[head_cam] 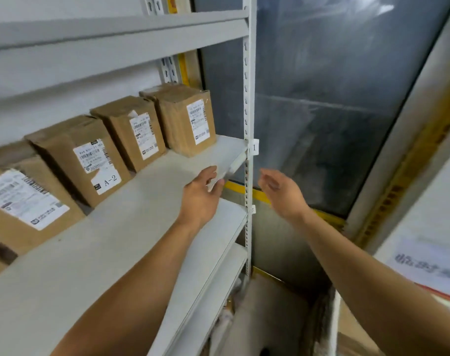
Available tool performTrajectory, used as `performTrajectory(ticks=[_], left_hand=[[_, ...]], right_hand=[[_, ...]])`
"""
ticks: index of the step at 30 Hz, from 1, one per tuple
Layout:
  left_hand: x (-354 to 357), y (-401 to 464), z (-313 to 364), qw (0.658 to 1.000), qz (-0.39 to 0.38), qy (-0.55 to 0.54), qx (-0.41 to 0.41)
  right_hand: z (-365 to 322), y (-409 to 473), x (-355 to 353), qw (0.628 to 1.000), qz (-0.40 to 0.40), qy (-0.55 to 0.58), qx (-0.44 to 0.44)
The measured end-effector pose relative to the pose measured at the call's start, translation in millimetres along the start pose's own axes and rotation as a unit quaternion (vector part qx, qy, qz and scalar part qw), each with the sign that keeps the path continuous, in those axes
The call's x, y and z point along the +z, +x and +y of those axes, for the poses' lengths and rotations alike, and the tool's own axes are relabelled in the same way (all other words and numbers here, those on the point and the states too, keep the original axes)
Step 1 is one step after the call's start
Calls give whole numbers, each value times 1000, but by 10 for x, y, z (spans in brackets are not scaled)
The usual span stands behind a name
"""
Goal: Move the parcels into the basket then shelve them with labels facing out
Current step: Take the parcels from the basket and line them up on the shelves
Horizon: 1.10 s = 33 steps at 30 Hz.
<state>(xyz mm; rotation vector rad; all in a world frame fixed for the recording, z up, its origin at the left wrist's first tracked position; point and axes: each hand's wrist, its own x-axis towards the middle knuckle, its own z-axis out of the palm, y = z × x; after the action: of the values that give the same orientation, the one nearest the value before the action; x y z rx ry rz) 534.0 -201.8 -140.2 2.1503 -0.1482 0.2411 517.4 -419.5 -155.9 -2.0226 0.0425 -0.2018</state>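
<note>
Head view: our left hand (202, 195) and right hand (283, 194) hang loosely open, holding nothing; four parcels (185, 119) line the shelf (141, 201) beyond our left.

Matt cardboard parcels (185, 119), painted-metal shelf (131, 217)

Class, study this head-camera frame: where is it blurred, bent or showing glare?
Head view: wide-angle lens bows the shelf edges; the nearest parcel and the paper notice at right are smeared, print unreadable; soft glare streaks the dark panel; both hands are slightly soft.
</note>
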Motion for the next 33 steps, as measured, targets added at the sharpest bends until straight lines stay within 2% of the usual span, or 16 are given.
performTrajectory(ticks=[6, 18, 27, 33], left_hand=[[638, -440, 186, 996, -86, -2, 24], [2531, -1529, 578, 964, -263, 24, -7], [4005, -2403, 774, 926, -367, 58, -66], [4797, -2702, 857, 889, -446, 77, -71]], right_hand=[[517, -739, -464, 995, 54, -70, 46], [1972, -2280, -1710, 975, 89, -48, 198], [3170, -3159, -2631, 945, 78, -56, 314], [3554, -3463, -2923, 917, 131, -42, 374]])
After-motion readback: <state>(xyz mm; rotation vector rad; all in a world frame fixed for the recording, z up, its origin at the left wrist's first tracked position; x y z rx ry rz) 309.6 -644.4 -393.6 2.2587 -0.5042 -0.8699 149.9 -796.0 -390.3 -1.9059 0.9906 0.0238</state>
